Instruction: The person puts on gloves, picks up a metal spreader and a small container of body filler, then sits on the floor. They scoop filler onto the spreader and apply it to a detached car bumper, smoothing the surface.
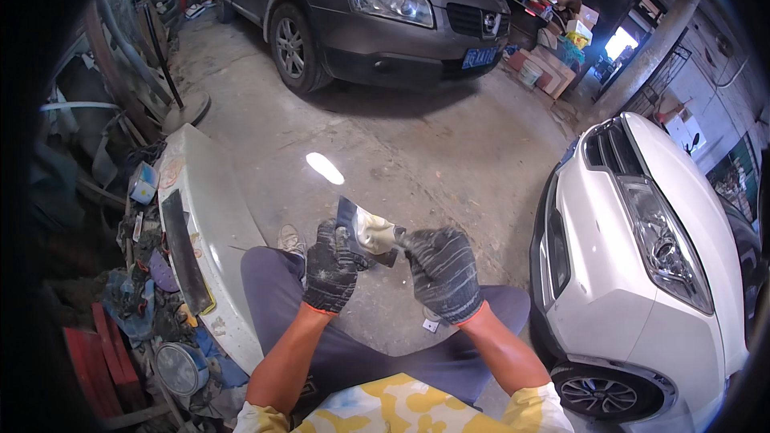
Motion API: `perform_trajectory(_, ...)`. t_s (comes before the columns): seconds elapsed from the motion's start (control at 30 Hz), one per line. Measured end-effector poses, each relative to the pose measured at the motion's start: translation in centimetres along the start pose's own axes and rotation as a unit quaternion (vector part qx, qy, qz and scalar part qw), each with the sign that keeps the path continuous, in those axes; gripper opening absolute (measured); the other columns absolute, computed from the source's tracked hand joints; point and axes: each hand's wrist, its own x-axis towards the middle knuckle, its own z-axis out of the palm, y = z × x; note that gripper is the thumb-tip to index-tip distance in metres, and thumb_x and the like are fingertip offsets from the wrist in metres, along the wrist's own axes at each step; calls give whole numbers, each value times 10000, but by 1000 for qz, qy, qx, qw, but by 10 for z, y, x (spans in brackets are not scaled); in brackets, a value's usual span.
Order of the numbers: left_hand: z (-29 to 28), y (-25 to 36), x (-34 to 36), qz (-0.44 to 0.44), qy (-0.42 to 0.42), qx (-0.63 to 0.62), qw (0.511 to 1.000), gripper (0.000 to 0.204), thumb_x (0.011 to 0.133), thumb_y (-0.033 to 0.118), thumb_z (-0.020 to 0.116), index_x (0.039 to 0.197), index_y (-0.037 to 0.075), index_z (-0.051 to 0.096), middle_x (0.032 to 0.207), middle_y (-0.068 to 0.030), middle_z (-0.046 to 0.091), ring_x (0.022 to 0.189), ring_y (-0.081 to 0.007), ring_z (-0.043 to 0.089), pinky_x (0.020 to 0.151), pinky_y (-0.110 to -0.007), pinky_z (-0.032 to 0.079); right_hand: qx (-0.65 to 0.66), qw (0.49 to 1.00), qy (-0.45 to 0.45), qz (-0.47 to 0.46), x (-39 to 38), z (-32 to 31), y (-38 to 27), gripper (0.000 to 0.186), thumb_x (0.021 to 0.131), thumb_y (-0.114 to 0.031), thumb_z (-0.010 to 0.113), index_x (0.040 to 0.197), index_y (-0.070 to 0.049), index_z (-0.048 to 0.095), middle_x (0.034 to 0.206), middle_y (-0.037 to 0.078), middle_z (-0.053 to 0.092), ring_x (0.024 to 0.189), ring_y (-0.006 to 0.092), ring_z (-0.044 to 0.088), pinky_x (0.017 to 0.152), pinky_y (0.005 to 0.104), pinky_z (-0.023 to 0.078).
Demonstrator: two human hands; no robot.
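My left hand [330, 269], in a black-and-grey knit work glove with an orange cuff, is closed on the edge of a dark flat mixing plate [346, 212]. A smear of cream-coloured putty [372, 231] covers the middle of this plate. My right hand [443, 273], gloved alike, is closed round a small putty knife [399, 232] at the plate's right side. Its tip touches the putty, while the fingers hide most of the tool. Both hands are held in front of me, above the floor and between my bent knees.
A white car body panel [212, 200] stands close by my left knee. To my right is a white car [609, 265]; a dark grey car [377, 20] is parked ahead. Cans, including a round one [180, 369], and scrap crowd the left. Boxes [553, 56] pile up at the far right.
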Motion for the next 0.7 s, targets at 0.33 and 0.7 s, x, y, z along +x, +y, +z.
perform_trajectory(0.33, -7, -5, 0, 151, -35, 16, 988, 282, 862, 91, 563, 1084, -74, 507, 910, -211, 601, 678, -257, 606, 526, -368, 465, 108, 992, 59, -31, 6, -14, 3, 345, 683, 49, 587, 1009, -44, 649, 924, 139, 630, 812, 330, 588, 701, 403, 478)
perform_trajectory(0.7, -13, -19, 7, 29, 65, -48, 996, 180, 953, 140, 420, 1009, -16, 490, 845, -147, 586, 639, -225, 601, 576, -324, 499, 35, 994, 96, 42, -7, -10, 34, 257, 788, -4, 555, 1037, -31, 614, 899, 132, 637, 847, 309, 596, 743, 398, 469)
